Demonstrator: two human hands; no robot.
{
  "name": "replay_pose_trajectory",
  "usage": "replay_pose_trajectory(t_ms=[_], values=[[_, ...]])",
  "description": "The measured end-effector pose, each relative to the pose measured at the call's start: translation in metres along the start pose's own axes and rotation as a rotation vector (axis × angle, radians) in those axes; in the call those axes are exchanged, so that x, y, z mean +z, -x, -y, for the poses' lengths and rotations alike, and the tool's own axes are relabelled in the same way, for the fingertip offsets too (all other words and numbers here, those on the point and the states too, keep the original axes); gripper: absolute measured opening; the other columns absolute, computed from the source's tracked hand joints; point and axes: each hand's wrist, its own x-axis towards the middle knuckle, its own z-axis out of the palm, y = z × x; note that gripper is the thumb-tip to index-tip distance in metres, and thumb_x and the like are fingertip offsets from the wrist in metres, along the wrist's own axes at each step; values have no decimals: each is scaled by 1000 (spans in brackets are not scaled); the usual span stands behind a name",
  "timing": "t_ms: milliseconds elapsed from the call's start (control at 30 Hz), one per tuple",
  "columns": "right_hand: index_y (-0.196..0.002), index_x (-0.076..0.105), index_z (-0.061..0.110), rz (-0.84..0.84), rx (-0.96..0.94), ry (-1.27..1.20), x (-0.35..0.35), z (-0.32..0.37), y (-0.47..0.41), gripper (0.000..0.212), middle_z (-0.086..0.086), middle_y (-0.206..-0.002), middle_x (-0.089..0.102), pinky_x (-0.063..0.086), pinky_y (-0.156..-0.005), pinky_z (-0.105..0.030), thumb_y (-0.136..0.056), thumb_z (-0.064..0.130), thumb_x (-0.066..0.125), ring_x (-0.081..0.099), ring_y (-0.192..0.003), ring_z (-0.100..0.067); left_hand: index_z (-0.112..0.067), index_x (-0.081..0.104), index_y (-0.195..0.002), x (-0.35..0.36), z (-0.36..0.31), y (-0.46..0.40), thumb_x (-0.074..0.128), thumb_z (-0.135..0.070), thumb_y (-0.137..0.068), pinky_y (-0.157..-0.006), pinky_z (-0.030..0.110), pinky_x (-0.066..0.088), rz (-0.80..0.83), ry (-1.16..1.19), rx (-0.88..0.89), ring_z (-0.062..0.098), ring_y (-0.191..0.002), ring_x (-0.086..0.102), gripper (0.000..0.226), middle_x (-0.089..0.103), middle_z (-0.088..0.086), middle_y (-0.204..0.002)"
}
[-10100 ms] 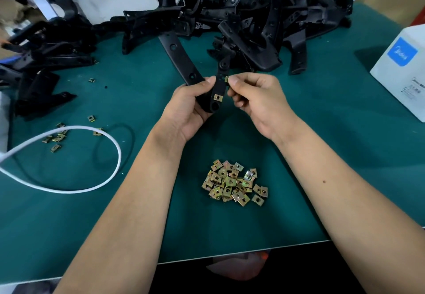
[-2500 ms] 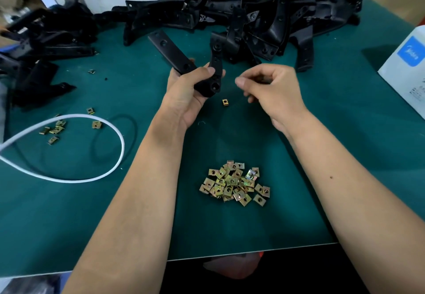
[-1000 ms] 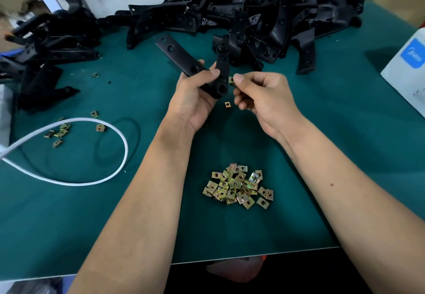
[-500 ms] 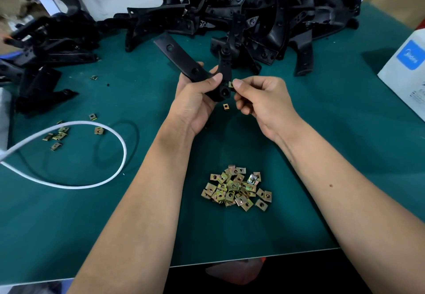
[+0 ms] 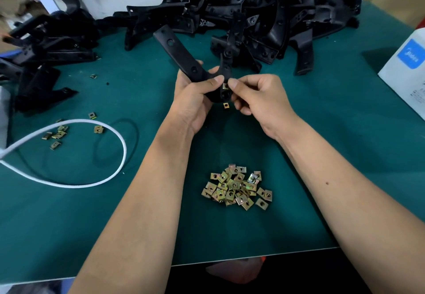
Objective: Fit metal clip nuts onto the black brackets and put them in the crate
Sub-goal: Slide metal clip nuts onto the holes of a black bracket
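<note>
My left hand (image 5: 193, 100) grips a black V-shaped bracket (image 5: 177, 52) above the green table, thumb across its bend. My right hand (image 5: 257, 100) pinches a brass clip nut (image 5: 225, 86) against the bracket's short arm. One loose clip nut (image 5: 226, 105) lies on the mat just below the bracket. A heap of several clip nuts (image 5: 236, 188) sits nearer to me between my forearms. No crate is in view.
A large pile of black brackets (image 5: 264, 18) fills the back of the table, and more brackets (image 5: 46, 47) lie at the left. A white cable loop (image 5: 92, 178) and scattered clip nuts (image 5: 57, 132) lie at the left. A white box (image 5: 407, 75) stands at the right edge.
My right hand moved in from apart to the bracket and now presses a clip nut onto its short arm. One nut dropped earlier still lies on the mat below.
</note>
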Motion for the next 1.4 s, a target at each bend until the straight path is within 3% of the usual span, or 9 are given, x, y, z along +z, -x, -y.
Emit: replay_pose_trajectory(t_ms=[100,200,300,467,567,667,767,1233,1400], values=[[-89,78,14,-68,-184,453,-3,-1,-3,21,12,-69,68,48,-64,-23,-98,29,66,64,-68,-8,-17,47,-108,-5,-1,-3,62,17,-84,-85,50,55,-65,53,1,29,-90,68,45,70,8,-95],[-104,79,19,31,-266,932,3,0,-1,18,0,-96,67,49,-81,-34,-94,33,72,63,-92,-22,-16,47,-105,-10,-3,-6,65,14,-84,-84,47,55,-91,131,9,27,-89,71,40,73,9,-91],[-101,76,17,82,-269,1006,9,2,0,15,-2,-100,61,48,-81,-37,-93,30,73,60,-94,-26,-12,49,-107,-12,-2,-7,71,7,-85,-92,53,56,-119,167,-4,28,-92,72,37,71,10,-94],[-90,72,18,91,-232,823,4,1,2,10,6,-86,68,53,-78,-33,-88,22,81,63,-79,-14,-11,47,-114,-12,-5,-8,73,2,-88,-74,37,59,-148,167,-39,22,-84,72,38,69,5,-89],[-88,77,21,-56,-149,376,3,0,3,10,8,-78,73,50,-69,-20,-85,13,82,65,-70,-4,-12,50,-109,-10,-5,-7,73,1,-88,-65,32,57,-143,122,-55,19,-78,72,33,69,3,-85],[-89,80,15,-174,-71,-91,-1,2,1,11,-1,-79,77,53,-64,-22,-88,4,77,66,-67,-9,-13,51,-112,-7,-5,-3,73,0,-88,-67,34,57,-103,65,-64,21,-80,71,36,67,4,-87],[-92,79,8,-162,11,-328,-1,3,1,7,-8,-82,78,57,-69,-25,-90,1,75,68,-68,-15,-13,50,-114,-2,-3,0,74,0,-88,-72,35,57,-56,6,-69,22,-84,71,38,66,4,-90],[-87,80,10,-139,24,-307,-1,6,1,8,-6,-74,74,56,-67,-25,-87,2,78,67,-66,-15,-17,51,-109,3,-2,4,73,-1,-89,-59,27,54,-26,-62,-103,17,-74,71,34,66,0,-83],[-103,67,9,-139,-12,-284,-3,5,1,23,-2,-70,69,53,-61,-25,-85,1,80,66,-66,-14,-16,47,-112,5,-5,7,69,1,-92,-59,29,56,36,-117,-133,20,-73,73,34,71,0,-77]])
